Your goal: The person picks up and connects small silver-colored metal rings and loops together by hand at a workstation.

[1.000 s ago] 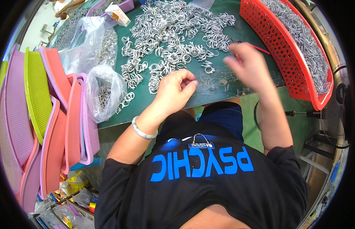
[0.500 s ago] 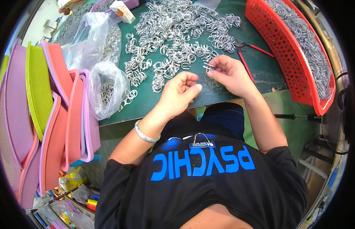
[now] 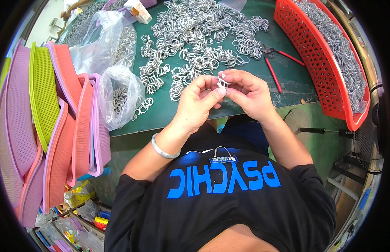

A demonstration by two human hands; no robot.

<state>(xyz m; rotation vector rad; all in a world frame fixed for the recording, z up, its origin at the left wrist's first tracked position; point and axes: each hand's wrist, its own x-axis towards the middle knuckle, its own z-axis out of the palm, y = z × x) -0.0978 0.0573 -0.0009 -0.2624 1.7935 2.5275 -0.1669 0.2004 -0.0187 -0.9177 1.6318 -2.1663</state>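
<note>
Just over the near edge of the green table (image 3: 157, 113), my left hand (image 3: 197, 103) and right hand (image 3: 253, 94) meet. Between their thumbs and fingertips they pinch a small silvery metal ring (image 3: 222, 81); its lower part is covered by the fingers. Beyond my hands spreads a large heap of similar metal rings (image 3: 195, 29), with looser clusters at its near side. To the right of the heap lie red-handled pliers (image 3: 274, 75), jaws away from me and handles apart. Left of my left hand, a clear plastic bag (image 3: 130, 103) stands open with rings inside.
A red perforated basket (image 3: 304, 54) full of rings stands at the right table edge. Stacked purple, green and pink baskets (image 3: 46, 96) fill the left side. Another plastic bag (image 3: 94, 50) and a small carton (image 3: 138, 11) lie at the back left. A fan (image 3: 365, 145) is at the far right.
My right hand has come left to my left hand, bringing the metal ring. Both hands now hold it, where before my left hand was apart from it.
</note>
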